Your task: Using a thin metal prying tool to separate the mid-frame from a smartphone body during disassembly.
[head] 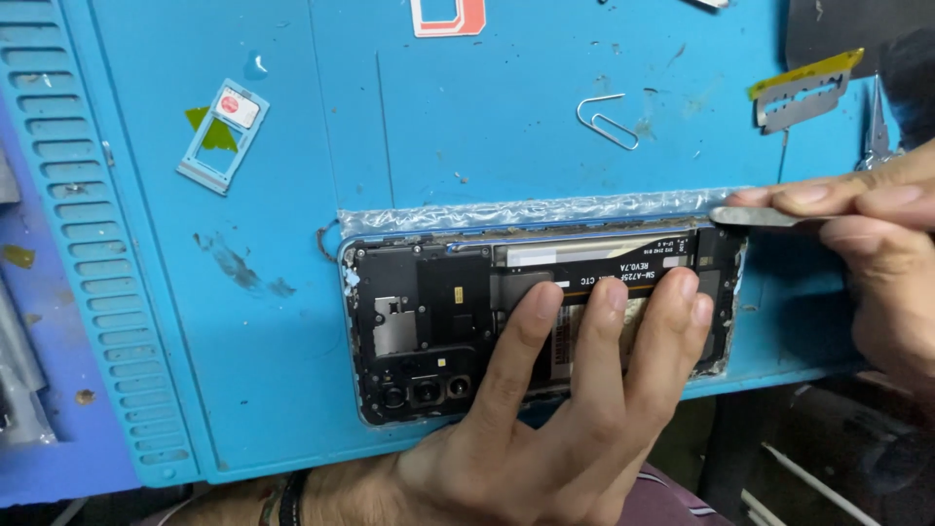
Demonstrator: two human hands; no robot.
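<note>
An opened smartphone point(429, 321) lies back-up on a blue work mat point(292, 292), its black inner frame, cameras and battery area exposed. My left hand point(555, 409) presses flat on it, three fingers spread over the battery. My right hand point(867, 234) comes in from the right and pinches a thin metal tool point(760, 216). The tool's tip rests at the phone's upper right corner. A strip of clear peeled adhesive film point(526, 209) runs along the phone's top edge.
A card tray point(222, 136) lies at upper left, a paperclip point(606, 121) above the phone, a razor blade point(801, 97) and tweezers point(877, 127) at upper right. A red and white card point(448, 17) sits at the top edge. The mat's ribbed rim point(88, 244) runs down the left.
</note>
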